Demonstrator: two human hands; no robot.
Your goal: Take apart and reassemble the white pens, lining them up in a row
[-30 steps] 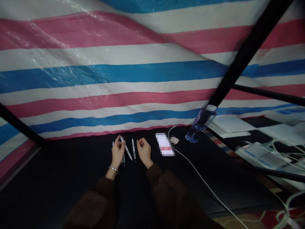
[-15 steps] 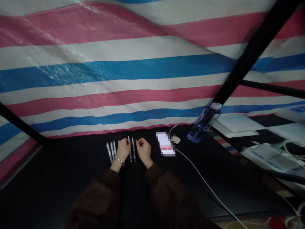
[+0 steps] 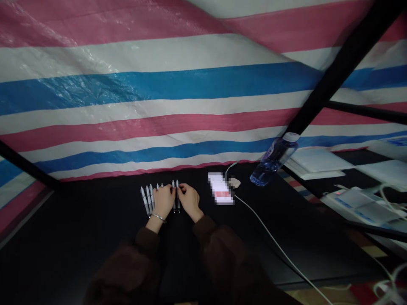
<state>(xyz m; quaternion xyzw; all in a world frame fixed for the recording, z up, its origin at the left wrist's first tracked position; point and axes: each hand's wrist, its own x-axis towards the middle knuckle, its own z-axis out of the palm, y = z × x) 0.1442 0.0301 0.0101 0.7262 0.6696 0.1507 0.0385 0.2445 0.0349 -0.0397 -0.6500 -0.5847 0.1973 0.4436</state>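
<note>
The left hand (image 3: 163, 201) and right hand (image 3: 190, 201) are held close together, fingertips set against two pens (image 3: 178, 203) near the far edge of the black desk (image 3: 95, 220); whether these are gripped cannot be told. More pens (image 3: 148, 198) are lined up leftward. A phone's (image 3: 221, 188) lit screen is blurred. Toward the far right corner, the label on a bottle (image 3: 270, 167) cannot be read.
</note>
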